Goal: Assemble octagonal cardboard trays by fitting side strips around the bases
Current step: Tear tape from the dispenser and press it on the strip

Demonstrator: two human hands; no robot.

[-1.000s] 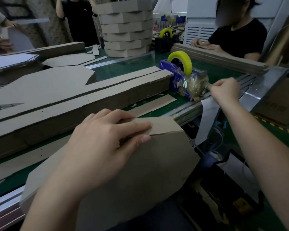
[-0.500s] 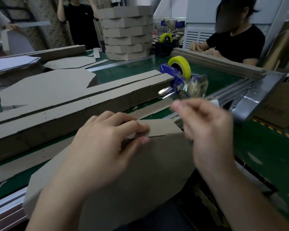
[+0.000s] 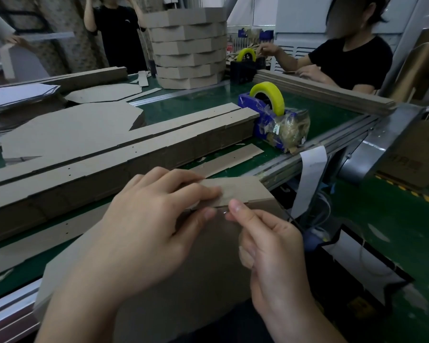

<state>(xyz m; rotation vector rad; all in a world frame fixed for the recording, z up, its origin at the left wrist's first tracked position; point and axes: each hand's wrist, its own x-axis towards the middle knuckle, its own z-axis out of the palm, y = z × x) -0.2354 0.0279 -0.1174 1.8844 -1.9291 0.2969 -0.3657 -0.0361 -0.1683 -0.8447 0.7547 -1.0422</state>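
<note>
An octagonal cardboard tray [image 3: 208, 263] stands tilted on its edge against the table's front rim, base towards me. Its side strip [image 3: 243, 190] is folded over the top edge. My left hand [image 3: 144, 233] grips that top edge, fingers over the strip and thumb on the base. My right hand [image 3: 265, 246] is just right of it and pinches a piece of clear tape [image 3: 222, 212] at the seam between strip and base. The tape itself is barely visible.
A blue tape dispenser [image 3: 270, 120] with a yellow roll sits at the table's right end. Long stacks of side strips [image 3: 109, 164] and flat octagonal bases [image 3: 67, 129] lie behind the tray. Finished trays [image 3: 188, 48] are piled at the back. Other people work across the table.
My right hand came back from the tape dispenser with a piece of tape and now holds it at the tray's top seam. The left hand kept its grip.
</note>
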